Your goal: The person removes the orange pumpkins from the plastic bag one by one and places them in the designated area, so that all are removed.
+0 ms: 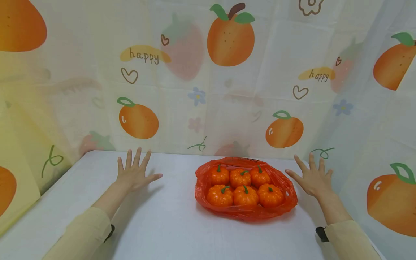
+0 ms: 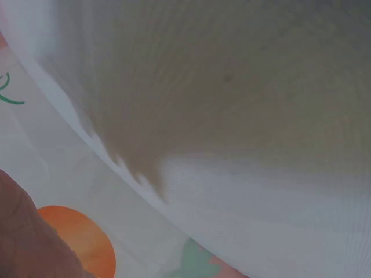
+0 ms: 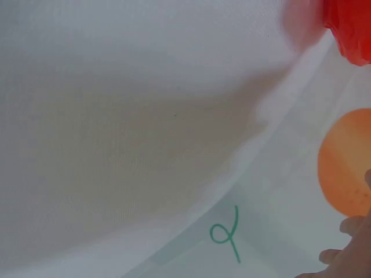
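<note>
Left hand (image 1: 132,177) and right hand (image 1: 314,181) are spread and empty over the counter (image 1: 169,224), flanking pumpkins (image 1: 245,196) in a thin bag (image 1: 247,213) that probably wants gentle handling.

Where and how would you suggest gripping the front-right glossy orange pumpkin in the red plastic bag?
I'd grip the glossy orange pumpkin by its rounded sides from above with the right hand: the red plastic bag opens upward but surrounds it, and the green stem looks small.
</note>
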{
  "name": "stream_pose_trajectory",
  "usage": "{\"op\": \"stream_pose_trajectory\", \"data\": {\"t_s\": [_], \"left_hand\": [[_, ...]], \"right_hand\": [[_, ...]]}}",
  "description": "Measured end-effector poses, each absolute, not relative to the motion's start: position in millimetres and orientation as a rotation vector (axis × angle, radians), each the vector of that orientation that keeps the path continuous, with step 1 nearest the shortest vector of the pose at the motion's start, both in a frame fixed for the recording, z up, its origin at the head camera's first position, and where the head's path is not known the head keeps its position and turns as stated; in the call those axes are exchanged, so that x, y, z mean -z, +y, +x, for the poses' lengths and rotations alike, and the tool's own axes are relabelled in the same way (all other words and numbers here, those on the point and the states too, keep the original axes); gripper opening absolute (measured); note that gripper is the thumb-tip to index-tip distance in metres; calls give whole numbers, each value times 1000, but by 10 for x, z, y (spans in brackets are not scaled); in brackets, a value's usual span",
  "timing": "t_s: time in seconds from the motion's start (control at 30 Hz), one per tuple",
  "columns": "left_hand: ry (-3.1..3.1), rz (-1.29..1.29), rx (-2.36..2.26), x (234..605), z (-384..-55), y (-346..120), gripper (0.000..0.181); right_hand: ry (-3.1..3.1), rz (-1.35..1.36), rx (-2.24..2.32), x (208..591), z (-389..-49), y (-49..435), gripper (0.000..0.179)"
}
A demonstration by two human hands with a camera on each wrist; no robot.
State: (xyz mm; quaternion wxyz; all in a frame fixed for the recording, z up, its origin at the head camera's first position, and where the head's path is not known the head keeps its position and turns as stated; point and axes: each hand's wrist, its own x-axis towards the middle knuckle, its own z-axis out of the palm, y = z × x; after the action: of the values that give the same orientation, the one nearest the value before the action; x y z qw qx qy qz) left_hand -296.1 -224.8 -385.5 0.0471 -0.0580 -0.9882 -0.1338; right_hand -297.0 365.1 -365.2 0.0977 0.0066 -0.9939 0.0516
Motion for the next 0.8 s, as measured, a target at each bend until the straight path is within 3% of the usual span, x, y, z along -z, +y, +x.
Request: {"op": "stream_pose_trajectory", "data": {"t_s": [0.37, 0.8], "left_hand": [[-2986, -241, 417, 3872, -2980, -2203, 102], [-2786, -537, 502, 3702, -2897, -1627, 89]], "right_hand": [[-2927, 23, -290, 3587, -2973, 3627, 84], [-2751, 202, -1194, 3464, -2803, 3551, 57]]}}
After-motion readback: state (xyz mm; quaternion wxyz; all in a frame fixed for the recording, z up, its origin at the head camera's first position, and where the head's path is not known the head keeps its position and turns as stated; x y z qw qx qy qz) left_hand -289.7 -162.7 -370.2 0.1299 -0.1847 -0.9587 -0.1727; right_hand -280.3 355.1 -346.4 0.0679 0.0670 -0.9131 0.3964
